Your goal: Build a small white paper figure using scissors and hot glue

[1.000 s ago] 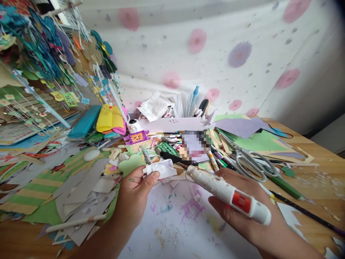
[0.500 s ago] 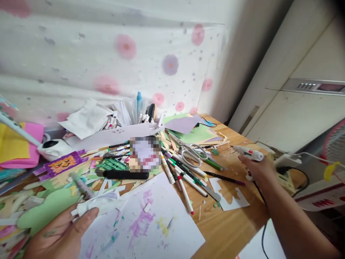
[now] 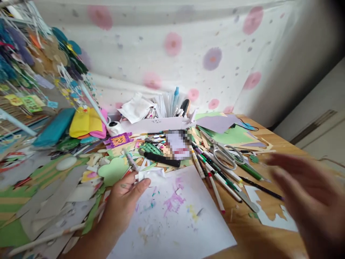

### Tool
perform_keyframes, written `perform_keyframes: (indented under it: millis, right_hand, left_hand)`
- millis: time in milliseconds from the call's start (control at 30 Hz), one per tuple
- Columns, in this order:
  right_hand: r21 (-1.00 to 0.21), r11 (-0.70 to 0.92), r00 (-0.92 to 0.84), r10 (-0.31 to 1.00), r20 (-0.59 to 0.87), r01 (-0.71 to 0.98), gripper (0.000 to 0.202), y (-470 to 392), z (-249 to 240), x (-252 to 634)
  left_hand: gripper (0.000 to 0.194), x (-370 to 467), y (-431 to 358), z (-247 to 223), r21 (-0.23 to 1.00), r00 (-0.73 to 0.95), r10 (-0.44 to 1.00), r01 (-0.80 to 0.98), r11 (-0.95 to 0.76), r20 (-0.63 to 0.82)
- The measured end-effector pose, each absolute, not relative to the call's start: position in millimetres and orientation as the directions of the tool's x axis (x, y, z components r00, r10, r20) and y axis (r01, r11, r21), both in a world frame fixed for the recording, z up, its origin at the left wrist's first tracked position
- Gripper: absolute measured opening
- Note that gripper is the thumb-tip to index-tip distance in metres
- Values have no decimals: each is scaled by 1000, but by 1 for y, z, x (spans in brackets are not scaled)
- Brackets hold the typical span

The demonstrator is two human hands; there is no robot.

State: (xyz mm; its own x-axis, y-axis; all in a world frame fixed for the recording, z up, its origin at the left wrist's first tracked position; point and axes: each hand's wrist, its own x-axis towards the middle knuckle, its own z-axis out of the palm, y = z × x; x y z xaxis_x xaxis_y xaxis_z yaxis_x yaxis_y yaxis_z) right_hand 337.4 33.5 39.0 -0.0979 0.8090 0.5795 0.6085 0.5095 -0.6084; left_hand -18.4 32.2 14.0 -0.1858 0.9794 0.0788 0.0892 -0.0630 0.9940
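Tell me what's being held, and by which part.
The left hand pinches a white piece by its left end; the right hand, blurred, holds nothing visible.

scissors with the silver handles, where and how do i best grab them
Take the scissors by the two handle loops, coming from the near right, probably with the right hand. The loops face that side, while the blades point away to the far left, among paper scraps. It seems wise to avoid the green handle lying close beside the loops.

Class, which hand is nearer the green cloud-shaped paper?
Left. The left hand is close beside the green cloud-shaped paper; the right hand is far off to its right.
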Motion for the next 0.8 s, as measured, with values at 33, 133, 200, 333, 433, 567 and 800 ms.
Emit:
perform_keyframes:
  millis: [33,133,200,333,433,567,800]
  right_hand:
    - [-592,530,-150,808,570,607,29,37,48,310]
    - [-541,701,-534,709,461,464,63,52,66,233]
    - [-657,655,-557,725,406,373,67,63,65,197]
    - [-877,433,-488,823,291,207,27,77,43,164]
    - [-939,320,-440,866,236,127,20,79,29,161]
    - [-937,319,-437,869,231,139,18,79,24,164]
    - [-912,374,-509,825,244,170,20,76,29,165]
  left_hand:
    - [17,-19,31,13,995,-167,983,75,-64,75]
    - [21,-20,27,12,997,-104,992,28,-67,69]
    - [23,-21,25,11,997,-83,994,-2,-78,78]
    - [24,-20,26,11,996,-84,992,26,-91,93]
    - [23,-18,26,11,996,-56,995,35,-76,78]
    - [20,-17,26,13,998,-18,999,63,-31,33]
    - [12,-19,28,12,994,-36,998,102,-38,42]
